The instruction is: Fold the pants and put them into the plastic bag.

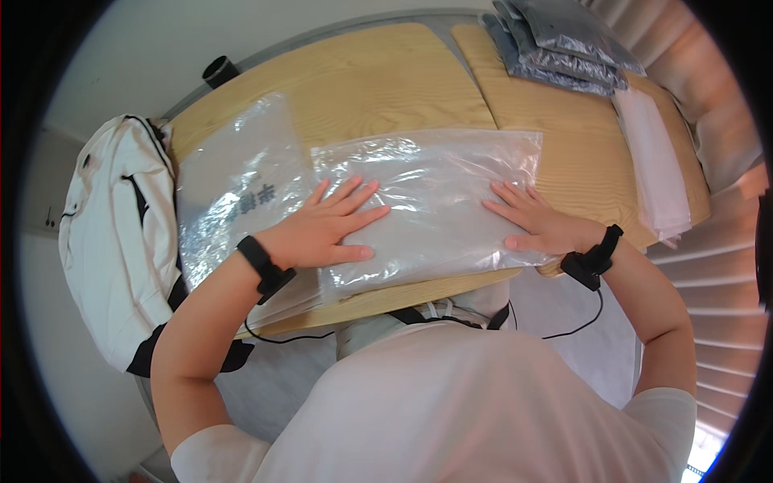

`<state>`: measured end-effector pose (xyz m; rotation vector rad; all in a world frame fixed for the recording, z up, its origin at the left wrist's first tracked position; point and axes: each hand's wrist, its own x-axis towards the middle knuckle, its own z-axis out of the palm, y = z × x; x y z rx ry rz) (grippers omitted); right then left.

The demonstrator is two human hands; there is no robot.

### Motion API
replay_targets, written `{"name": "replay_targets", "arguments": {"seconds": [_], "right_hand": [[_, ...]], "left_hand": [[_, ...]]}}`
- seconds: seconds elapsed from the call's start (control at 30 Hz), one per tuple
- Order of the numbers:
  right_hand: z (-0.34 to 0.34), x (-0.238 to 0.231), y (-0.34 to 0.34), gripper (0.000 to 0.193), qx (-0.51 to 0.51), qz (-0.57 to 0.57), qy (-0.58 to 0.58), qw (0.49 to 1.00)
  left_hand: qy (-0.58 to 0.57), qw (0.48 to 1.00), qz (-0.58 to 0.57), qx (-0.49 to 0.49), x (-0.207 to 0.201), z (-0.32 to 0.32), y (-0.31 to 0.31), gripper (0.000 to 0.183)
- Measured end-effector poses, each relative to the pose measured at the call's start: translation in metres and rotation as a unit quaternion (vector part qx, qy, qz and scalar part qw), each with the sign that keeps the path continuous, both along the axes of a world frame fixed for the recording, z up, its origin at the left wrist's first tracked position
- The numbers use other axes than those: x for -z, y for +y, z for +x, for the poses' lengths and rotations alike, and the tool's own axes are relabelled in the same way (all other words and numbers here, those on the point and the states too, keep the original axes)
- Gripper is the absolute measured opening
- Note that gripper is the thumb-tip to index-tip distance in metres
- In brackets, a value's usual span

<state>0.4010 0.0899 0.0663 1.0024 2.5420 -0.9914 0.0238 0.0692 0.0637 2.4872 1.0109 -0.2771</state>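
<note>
Left hand (326,225) and right hand (535,221) pressing flat, fingers spread and gripping nothing, on clear rectangular plastic bag (431,205) over light wooden table (386,80), apparently to smooth it.

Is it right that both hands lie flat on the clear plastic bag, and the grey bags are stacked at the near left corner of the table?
Not quite. The left hand and right hand do lie flat on the clear plastic bag, but the head view shows the grey bags stacked at the far right corner of the table.

Bright, even daylight, glare on the clear plastic bag (427,201), fisheye bending and dark vignette at edges.
</note>
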Motion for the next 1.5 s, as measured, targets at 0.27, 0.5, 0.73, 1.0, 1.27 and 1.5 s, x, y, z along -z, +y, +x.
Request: {"name": "replay_targets", "arguments": {"seconds": [0.27,0.5,0.73,1.0,1.27,1.5], "right_hand": [[-0.032,-0.078,0.040,0.038,0.106,-0.077,0.063,0.989],[-0.180,-0.083,0.070,0.027,0.085,0.058,0.072,0.992],[-0.248,0.013,0.112,0.019,0.126,0.102,0.198,0.967],[-0.256,0.028,0.122,0.019,0.130,-0.036,0.254,0.958],[-0.244,-0.017,0.105,0.020,0.045,0.146,0.171,0.973],[-0.240,-0.006,0.112,0.024,0.018,0.068,0.178,0.981]], "left_hand": [[-0.426,0.791,-0.144,-0.414,-0.038,-0.038,0.037,0.027],[-0.319,0.779,-0.131,-0.524,-0.005,-0.055,0.058,0.018],[-0.310,0.790,-0.150,-0.507,0.012,-0.042,0.069,0.020],[-0.368,0.786,-0.085,-0.490,0.029,-0.034,0.071,0.013],[-0.362,0.765,0.062,-0.530,0.054,-0.016,0.078,0.014],[-0.364,0.765,0.102,-0.521,0.071,-0.022,0.078,0.013]]}}
